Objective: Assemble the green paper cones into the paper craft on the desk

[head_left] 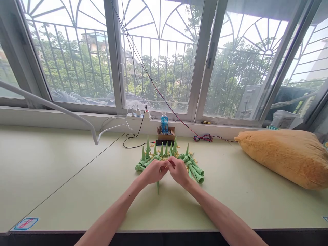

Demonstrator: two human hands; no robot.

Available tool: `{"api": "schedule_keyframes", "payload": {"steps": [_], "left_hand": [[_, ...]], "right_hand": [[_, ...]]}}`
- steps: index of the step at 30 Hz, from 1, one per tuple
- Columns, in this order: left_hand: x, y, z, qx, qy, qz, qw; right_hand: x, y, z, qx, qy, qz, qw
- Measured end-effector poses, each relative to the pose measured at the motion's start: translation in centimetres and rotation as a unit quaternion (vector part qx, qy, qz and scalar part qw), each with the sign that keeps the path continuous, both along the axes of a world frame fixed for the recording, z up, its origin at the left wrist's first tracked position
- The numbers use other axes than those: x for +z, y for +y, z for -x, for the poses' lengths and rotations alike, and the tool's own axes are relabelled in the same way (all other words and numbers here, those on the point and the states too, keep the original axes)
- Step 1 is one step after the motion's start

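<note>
My left hand is closed, with a green tapered plastic spike pointing down from beneath it. Fingertip to fingertip with it, my right hand pinches at a small yellow plastic piece, mostly covered by the fingers. Beyond both hands stand several green cone-shaped spikes, points up, some with yellow side stems. More green spikes lie in a pile right of my right hand, their hollow ends facing outward. Another group of green parts lies left of my left hand.
Behind the spikes are a black phone and a small cardboard box with a blue-labelled bottle. A tan plush cushion lies at right. Coiled cables rest near the sill. A white curved arm crosses the left side.
</note>
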State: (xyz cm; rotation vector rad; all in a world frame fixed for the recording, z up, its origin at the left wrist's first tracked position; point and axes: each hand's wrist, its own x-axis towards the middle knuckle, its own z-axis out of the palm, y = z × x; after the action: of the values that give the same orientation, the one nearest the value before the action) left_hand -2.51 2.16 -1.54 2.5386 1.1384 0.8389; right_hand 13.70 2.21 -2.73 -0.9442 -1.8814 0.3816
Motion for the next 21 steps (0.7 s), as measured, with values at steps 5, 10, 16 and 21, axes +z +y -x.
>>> {"api": "schedule_keyframes", "payload": {"steps": [5,10,16,21], "left_hand": [[0.04,-0.01,-0.01,0.000,0.003,0.002,1.000],[0.02,-0.02,-0.03,0.000,0.003,-0.002,1.000],[-0.01,-0.05,0.03,0.000,0.002,-0.002,1.000],[-0.04,0.05,0.04,-0.001,0.002,-0.003,1.000]], "right_hand": [[-0.09,0.04,0.05,0.004,0.001,0.000,1.000],[-0.15,0.03,0.04,0.005,0.001,-0.002,1.000],[-0.09,0.07,0.04,0.003,-0.001,-0.002,1.000],[-0.24,0.15,0.01,0.002,-0.004,-0.005,1.000]]}}
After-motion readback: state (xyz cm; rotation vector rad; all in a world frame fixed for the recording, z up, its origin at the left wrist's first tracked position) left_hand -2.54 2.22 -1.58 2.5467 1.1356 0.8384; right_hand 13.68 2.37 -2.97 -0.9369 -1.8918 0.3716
